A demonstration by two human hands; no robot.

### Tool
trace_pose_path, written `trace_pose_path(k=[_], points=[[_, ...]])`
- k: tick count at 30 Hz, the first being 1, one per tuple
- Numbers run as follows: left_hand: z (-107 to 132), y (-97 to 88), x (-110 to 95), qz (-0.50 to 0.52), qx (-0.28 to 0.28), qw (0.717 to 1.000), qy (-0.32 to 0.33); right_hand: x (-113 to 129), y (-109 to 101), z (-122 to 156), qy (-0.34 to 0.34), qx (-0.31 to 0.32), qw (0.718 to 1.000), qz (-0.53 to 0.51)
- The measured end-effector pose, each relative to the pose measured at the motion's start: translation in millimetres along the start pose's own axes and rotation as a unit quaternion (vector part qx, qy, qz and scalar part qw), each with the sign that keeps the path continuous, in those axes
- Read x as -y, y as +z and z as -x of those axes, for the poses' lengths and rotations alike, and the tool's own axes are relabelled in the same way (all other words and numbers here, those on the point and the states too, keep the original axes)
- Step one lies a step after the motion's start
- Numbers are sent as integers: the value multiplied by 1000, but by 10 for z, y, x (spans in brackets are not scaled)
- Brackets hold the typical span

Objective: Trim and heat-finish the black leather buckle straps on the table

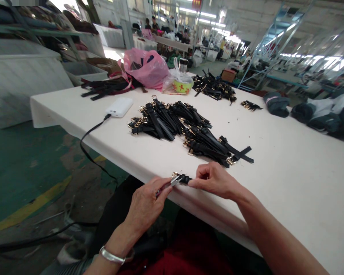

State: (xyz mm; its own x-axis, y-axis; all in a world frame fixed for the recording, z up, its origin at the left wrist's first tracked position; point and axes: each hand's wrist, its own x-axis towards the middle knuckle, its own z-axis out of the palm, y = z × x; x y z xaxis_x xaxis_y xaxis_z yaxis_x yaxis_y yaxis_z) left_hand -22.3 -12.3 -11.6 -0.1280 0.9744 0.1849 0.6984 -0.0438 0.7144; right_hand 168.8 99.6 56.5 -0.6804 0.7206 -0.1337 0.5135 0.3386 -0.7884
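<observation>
My left hand (149, 198) is closed around a pair of thread snips (175, 181), whose metal blades lie apart at the buckle end of a short black strap (185, 178). A gold buckle (174, 175) shows on that end, beside the blades. My right hand (215, 179) pinches the strap's other end near the table's front edge. Just beyond my hands is a heap of similar black buckled straps (160, 122), with another bunch (206, 143) lying to its right.
On the white table (289, 183) sit a white power bank (119, 107) with a black cable (87, 151), a pink plastic bag (145, 68), and a clear bag (174, 82). More straps (215, 86) lie at the back. Dark fabric bundles (276, 103) line the right side.
</observation>
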Motion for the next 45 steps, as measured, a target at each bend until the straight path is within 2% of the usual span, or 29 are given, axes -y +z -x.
trace_pose_path(k=[2,4,5,6,9,11,15,20,24,32,45], points=[[3,-16,-3,-5,-1,1000,2,63,-129,126,-19,64,992,107],[13,-31,-10,-11,-3,1000,5,63,-179,190,-43,102,983,143],[19,-36,-14,-14,-4,1000,8,40,-168,191,-47,100,984,139],[24,-39,-19,-18,-5,1000,13,3,-133,170,-43,78,988,128],[30,-31,-36,-34,-10,999,28,-152,63,16,-21,-50,995,80],[25,-21,-52,-54,-13,998,33,-254,204,-104,-38,-95,993,50],[20,-9,-87,-94,-4,995,41,-374,345,-223,-80,-97,992,25],[14,-7,-123,-146,2,988,53,-381,362,-180,-51,-127,990,28],[-21,-22,-162,-221,8,971,88,-339,376,-150,-34,-127,990,47],[-88,-42,-228,-309,27,940,139,-342,404,-139,-74,-133,985,82],[-88,-72,-159,-325,15,920,220,-374,460,-157,-68,-127,989,38]])
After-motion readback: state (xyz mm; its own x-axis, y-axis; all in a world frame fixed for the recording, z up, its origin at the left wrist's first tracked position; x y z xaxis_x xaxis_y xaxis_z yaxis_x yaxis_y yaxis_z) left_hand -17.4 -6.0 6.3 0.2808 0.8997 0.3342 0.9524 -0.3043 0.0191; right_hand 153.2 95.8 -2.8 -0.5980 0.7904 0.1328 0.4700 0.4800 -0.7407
